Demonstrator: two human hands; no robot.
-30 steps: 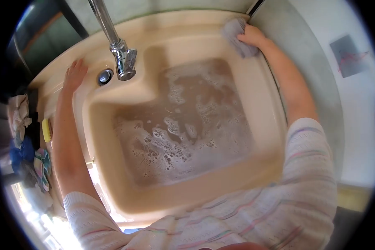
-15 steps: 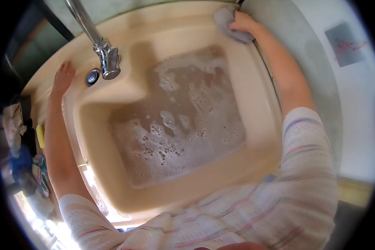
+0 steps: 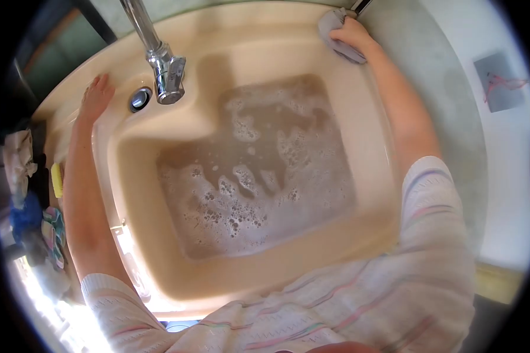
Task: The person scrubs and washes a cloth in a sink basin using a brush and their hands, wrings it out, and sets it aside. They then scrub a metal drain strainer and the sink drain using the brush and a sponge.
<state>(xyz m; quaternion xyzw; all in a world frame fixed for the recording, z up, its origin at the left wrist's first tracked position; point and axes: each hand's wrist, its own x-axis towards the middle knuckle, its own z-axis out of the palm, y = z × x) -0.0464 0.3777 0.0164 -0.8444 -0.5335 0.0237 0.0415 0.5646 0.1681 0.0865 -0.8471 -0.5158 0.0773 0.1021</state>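
Note:
My right hand (image 3: 354, 34) is closed on a grey cloth (image 3: 334, 29), pressed against the far right corner of the beige sink (image 3: 368, 159). Flat on the sink's left ledge rests my left hand (image 3: 96, 97), fingers stretched out and holding nothing. Beside it is a round chrome drain knob (image 3: 140, 99). Cloudy water (image 3: 259, 170) with patches of foam stands in the basin, hiding its bottom.
A chrome faucet (image 3: 165, 73) reaches over the ledge between my hands. On the left lie a yellow sponge (image 3: 57, 180), a blue item (image 3: 25, 219) and some crumpled cloths (image 3: 19, 156). A grey card with pink marks (image 3: 500, 82) is at the right.
The camera view has shifted slightly, so the sink and faucet appear farther right. My right hand with the cloth stays at the far right corner, and my left hand stays on the ledge.

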